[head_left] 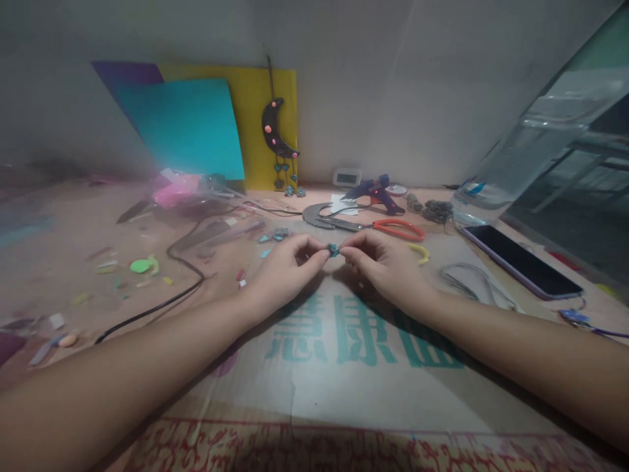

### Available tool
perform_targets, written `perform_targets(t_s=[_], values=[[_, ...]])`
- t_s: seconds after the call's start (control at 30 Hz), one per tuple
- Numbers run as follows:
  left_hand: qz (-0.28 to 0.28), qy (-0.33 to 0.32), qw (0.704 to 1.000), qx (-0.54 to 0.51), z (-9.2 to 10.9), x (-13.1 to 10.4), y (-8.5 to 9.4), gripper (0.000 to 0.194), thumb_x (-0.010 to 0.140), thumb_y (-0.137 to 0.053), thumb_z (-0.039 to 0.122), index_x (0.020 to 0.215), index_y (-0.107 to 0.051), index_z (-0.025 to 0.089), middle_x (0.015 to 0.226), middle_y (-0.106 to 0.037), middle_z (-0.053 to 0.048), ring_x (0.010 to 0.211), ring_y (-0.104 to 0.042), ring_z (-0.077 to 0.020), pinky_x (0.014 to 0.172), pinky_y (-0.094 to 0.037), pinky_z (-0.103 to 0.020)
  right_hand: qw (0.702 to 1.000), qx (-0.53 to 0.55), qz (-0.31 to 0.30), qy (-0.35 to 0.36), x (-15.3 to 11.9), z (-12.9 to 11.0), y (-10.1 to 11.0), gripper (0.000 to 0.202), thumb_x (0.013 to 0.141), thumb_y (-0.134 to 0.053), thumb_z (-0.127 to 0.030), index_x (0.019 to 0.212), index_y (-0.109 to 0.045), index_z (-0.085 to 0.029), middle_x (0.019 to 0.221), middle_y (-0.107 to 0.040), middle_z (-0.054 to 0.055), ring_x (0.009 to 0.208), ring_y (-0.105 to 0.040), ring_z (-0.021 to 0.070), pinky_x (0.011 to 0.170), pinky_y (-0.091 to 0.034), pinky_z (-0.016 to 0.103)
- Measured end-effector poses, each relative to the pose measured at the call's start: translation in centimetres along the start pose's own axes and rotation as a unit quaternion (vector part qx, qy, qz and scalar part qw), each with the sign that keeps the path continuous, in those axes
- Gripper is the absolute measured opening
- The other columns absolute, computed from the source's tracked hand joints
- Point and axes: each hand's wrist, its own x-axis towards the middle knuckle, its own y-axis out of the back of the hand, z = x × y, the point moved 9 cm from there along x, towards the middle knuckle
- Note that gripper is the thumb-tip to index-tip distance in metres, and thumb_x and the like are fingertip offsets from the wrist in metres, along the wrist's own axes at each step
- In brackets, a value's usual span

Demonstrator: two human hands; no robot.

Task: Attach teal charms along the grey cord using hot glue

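Between the fingertips of both hands is a small teal and grey piece [333, 250], too small to make out fully. My left hand [289, 265] pinches it from the left, thumb and forefinger together. From the other side my right hand [386, 265] pinches it the same way. Just behind my left hand lie several teal and grey scraps [275, 236]. A grey crescent shape [317, 215] rests beyond the hands, with orange-handled scissors [398, 229] beside it. Partly hidden behind my right hand is a yellow loop [419, 253].
A hot glue gun [376, 193] stands at the back, its black cord [184, 262] running left. A decorated dark crescent [275, 128] hangs against yellow card [246, 85]. On the right lie a phone [523, 261] and grey yarn [437, 210]. Small clay-like bits [142, 265] litter the left.
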Motion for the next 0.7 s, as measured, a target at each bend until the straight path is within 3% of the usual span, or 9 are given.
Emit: perform_targets(t_s=[0.27, 0.47, 0.7], values=[[-0.004, -0.014, 1.000, 0.002, 0.35, -0.05, -0.05, 0.015, 0.087, -0.056, 0.028, 0.078, -0.059, 0.017, 0.080, -0.063, -0.001, 0.079, -0.058, -0.0163, 0.072, -0.041, -0.027, 1.000, 0.004, -0.012, -0.007, 0.24, 0.28, -0.20, 0.018, 0.089, -0.059, -0.035, 0.086, -0.061, -0.018, 0.071, -0.061, 0.000, 0.058, -0.054, 0.0109, 0.053, -0.043, 0.023], [0.010, 0.011, 1.000, -0.017, -0.28, -0.02, 0.13, 0.016, 0.087, -0.056, 0.030, 0.078, -0.059, 0.017, 0.078, -0.062, -0.001, 0.076, -0.058, -0.0161, 0.070, -0.042, -0.027, 0.999, 0.002, -0.032, -0.010, 0.44, 0.43, -0.74, 0.029, 0.084, -0.064, -0.036, 0.105, -0.063, -0.017, 0.075, -0.063, 0.001, 0.060, -0.056, 0.0118, 0.055, -0.043, 0.024], [0.000, -0.008, 1.000, -0.021, -0.07, 0.09, 0.00, 0.017, 0.087, -0.056, 0.031, 0.078, -0.059, 0.017, 0.079, -0.064, -0.001, 0.077, -0.059, -0.0162, 0.071, -0.043, -0.027, 0.998, -0.046, -0.034, 0.004, 0.54, 0.33, -0.83, 0.018, 0.084, -0.061, -0.032, 0.089, -0.068, -0.016, 0.080, -0.069, 0.003, 0.069, -0.061, 0.0142, 0.062, -0.046, 0.025]])
